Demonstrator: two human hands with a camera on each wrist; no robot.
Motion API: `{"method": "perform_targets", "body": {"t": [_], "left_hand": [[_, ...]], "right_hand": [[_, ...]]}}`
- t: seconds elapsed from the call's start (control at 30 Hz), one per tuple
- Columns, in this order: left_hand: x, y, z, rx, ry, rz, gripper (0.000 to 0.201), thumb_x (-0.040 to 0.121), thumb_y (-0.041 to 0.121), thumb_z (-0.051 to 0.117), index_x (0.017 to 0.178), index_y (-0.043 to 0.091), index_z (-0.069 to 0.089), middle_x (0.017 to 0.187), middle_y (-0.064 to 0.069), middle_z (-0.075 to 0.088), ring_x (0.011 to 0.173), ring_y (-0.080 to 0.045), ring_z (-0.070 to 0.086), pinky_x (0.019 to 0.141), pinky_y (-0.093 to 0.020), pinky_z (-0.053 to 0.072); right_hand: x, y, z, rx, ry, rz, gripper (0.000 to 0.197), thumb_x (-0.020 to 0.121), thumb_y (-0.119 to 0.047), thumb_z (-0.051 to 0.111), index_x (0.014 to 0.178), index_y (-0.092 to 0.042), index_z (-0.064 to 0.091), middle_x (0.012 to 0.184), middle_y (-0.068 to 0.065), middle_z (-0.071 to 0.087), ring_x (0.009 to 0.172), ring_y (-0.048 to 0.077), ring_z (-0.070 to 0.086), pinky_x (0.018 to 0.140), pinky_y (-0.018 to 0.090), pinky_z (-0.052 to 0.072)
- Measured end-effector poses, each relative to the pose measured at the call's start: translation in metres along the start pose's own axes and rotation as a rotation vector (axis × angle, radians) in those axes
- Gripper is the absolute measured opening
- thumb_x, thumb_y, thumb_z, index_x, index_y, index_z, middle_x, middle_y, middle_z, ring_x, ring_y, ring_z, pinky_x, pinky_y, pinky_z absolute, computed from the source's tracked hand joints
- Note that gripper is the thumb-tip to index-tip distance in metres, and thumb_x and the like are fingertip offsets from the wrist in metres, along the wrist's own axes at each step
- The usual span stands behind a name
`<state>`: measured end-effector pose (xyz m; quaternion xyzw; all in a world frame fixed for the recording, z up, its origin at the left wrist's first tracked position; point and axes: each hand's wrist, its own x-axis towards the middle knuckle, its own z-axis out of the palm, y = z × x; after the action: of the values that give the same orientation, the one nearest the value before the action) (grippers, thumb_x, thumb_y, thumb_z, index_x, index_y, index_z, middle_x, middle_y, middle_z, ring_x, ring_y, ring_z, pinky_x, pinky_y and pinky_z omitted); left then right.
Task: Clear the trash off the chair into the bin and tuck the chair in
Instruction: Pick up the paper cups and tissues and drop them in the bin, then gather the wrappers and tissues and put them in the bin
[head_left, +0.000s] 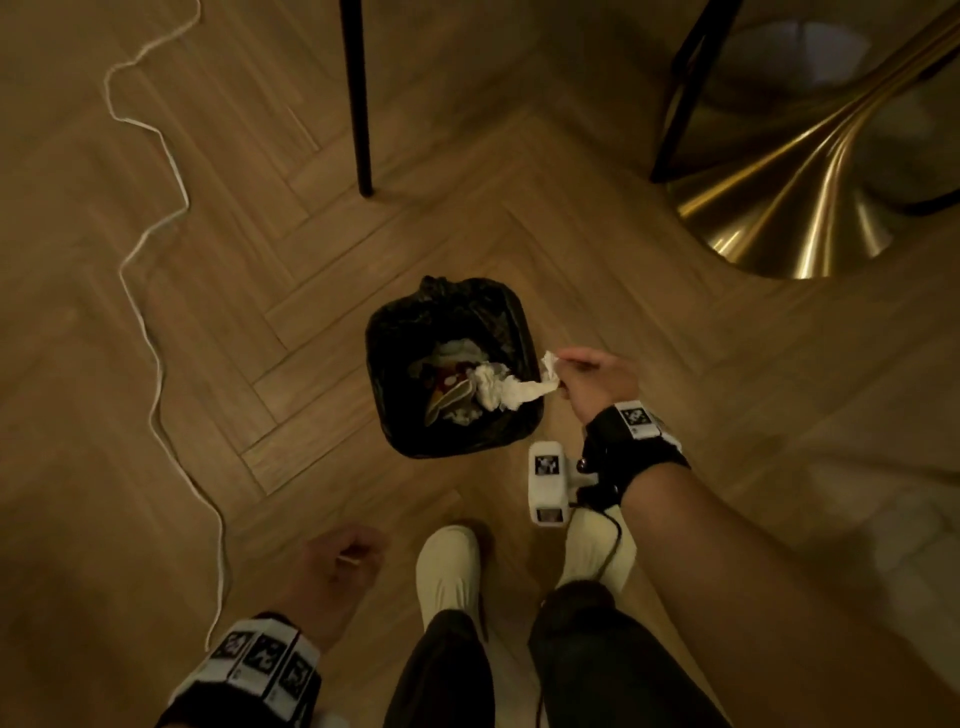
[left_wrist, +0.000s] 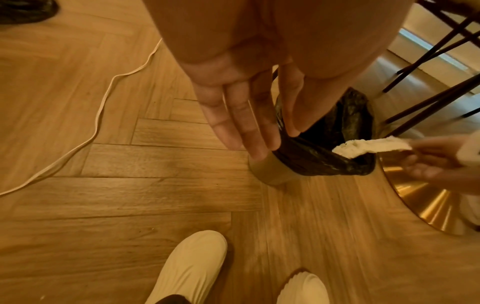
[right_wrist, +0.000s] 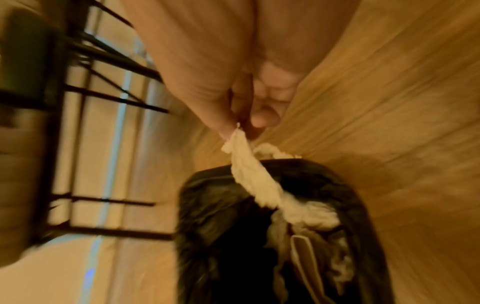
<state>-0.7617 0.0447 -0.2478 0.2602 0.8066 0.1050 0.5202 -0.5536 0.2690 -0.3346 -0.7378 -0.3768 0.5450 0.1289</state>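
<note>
Right hand pinching — left hand slack

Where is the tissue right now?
In the head view the tissue hangs from the right hand, over the right rim of the bin, not yet dropped.

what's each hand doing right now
Left hand: open, fingers straight, holding nothing.
Right hand: pinching a crumpled tissue over the bin.
</note>
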Motion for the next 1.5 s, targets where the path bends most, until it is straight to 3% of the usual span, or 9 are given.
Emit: {"method": "perform_targets", "body": {"t": [0.17, 0.27, 0.43, 0.67, 0.8, 0.9, 1.07, 1.2, 1.5], "left_hand": [[-0.010, 0.014, -0.004, -0.018, -0.011, -0.004, 0.020, 0.084, 0.001, 0.060, 0.078, 0.019, 0.067, 0.078, 0.000, 0.066, 0.079, -0.021, 0.063, 0.063, -0.008, 0.046], [-0.011, 0.013, -0.004, -0.027, 0.023, 0.023, 0.020, 0.083, 0.000, 0.061, 0.077, 0.019, 0.067, 0.075, -0.001, 0.067, 0.080, -0.024, 0.064, 0.079, -0.035, 0.053], [-0.031, 0.015, -0.010, -0.003, -0.020, 0.018, 0.013, 0.085, 0.003, 0.059, 0.087, 0.012, 0.068, 0.078, -0.001, 0.067, 0.080, -0.018, 0.063, 0.077, -0.027, 0.050], [-0.095, 0.098, -0.036, 0.290, -0.138, 0.191, 0.011, 0.084, 0.023, 0.060, 0.093, 0.025, 0.067, 0.091, 0.004, 0.068, 0.081, -0.013, 0.063, 0.078, -0.032, 0.051], [-0.169, 0.199, -0.028, 0.415, -0.218, 0.445, 0.006, 0.084, 0.018, 0.061, 0.086, 0.022, 0.065, 0.082, 0.003, 0.063, 0.079, -0.015, 0.059, 0.075, -0.030, 0.046], [-0.222, 0.265, -0.001, 0.621, -0.305, 0.549, 0.010, 0.087, 0.019, 0.060, 0.090, 0.026, 0.066, 0.089, 0.003, 0.065, 0.084, -0.015, 0.061, 0.077, -0.029, 0.048], [-0.312, 0.344, 0.086, 0.751, -0.456, 0.804, 0.013, 0.085, 0.006, 0.062, 0.093, 0.015, 0.067, 0.092, -0.006, 0.067, 0.085, -0.022, 0.061, 0.078, -0.034, 0.047], [-0.368, 0.368, 0.186, 0.913, -0.560, 0.908, 0.029, 0.083, 0.011, 0.064, 0.078, 0.039, 0.060, 0.085, 0.006, 0.067, 0.081, -0.014, 0.062, 0.072, -0.032, 0.050], [-0.423, 0.357, 0.456, 1.344, -0.647, 0.819, 0.024, 0.089, 0.009, 0.054, 0.111, 0.017, 0.058, 0.111, -0.005, 0.060, 0.101, -0.022, 0.057, 0.084, -0.027, 0.043]], "right_hand": [[-0.070, -0.045, 0.024, -0.090, -0.142, -0.423, 0.013, 0.080, -0.008, 0.068, 0.087, -0.016, 0.075, 0.079, -0.003, 0.071, 0.073, 0.006, 0.065, 0.069, 0.008, 0.049], [-0.070, -0.043, 0.059, -0.301, -0.258, -0.455, 0.012, 0.083, -0.013, 0.066, 0.093, -0.011, 0.074, 0.088, 0.005, 0.075, 0.081, 0.013, 0.067, 0.075, 0.019, 0.053], [-0.060, -0.039, 0.048, -0.591, -0.355, -0.206, 0.031, 0.090, -0.024, 0.058, 0.118, -0.011, 0.063, 0.123, 0.011, 0.064, 0.112, 0.029, 0.060, 0.094, 0.031, 0.048], [-0.171, -0.051, -0.110, -0.567, -0.317, -0.167, 0.020, 0.087, -0.023, 0.057, 0.101, -0.016, 0.070, 0.107, 0.006, 0.071, 0.098, 0.023, 0.065, 0.082, 0.025, 0.049], [-0.272, -0.041, -0.252, -0.461, -0.103, -0.054, 0.015, 0.087, -0.020, 0.056, 0.093, -0.017, 0.070, 0.103, 0.010, 0.071, 0.094, 0.028, 0.067, 0.085, 0.036, 0.054], [-0.354, -0.014, -0.352, -0.350, 0.120, 0.069, 0.019, 0.088, -0.019, 0.055, 0.098, -0.010, 0.069, 0.098, 0.010, 0.071, 0.092, 0.027, 0.067, 0.075, 0.025, 0.051], [-0.475, 0.076, -0.484, -0.146, 0.403, 0.200, 0.013, 0.086, -0.021, 0.057, 0.086, -0.020, 0.069, 0.088, 0.007, 0.071, 0.086, 0.024, 0.066, 0.075, 0.028, 0.048], [-0.530, 0.176, -0.582, -0.004, 0.519, 0.342, 0.014, 0.086, -0.020, 0.057, 0.077, -0.020, 0.068, 0.079, 0.005, 0.072, 0.075, 0.022, 0.068, 0.074, 0.034, 0.056], [-0.512, 0.402, -0.741, 0.100, 0.516, 0.619, 0.022, 0.085, -0.019, 0.055, 0.077, -0.010, 0.072, 0.083, 0.017, 0.074, 0.078, 0.034, 0.069, 0.073, 0.041, 0.058]]}}
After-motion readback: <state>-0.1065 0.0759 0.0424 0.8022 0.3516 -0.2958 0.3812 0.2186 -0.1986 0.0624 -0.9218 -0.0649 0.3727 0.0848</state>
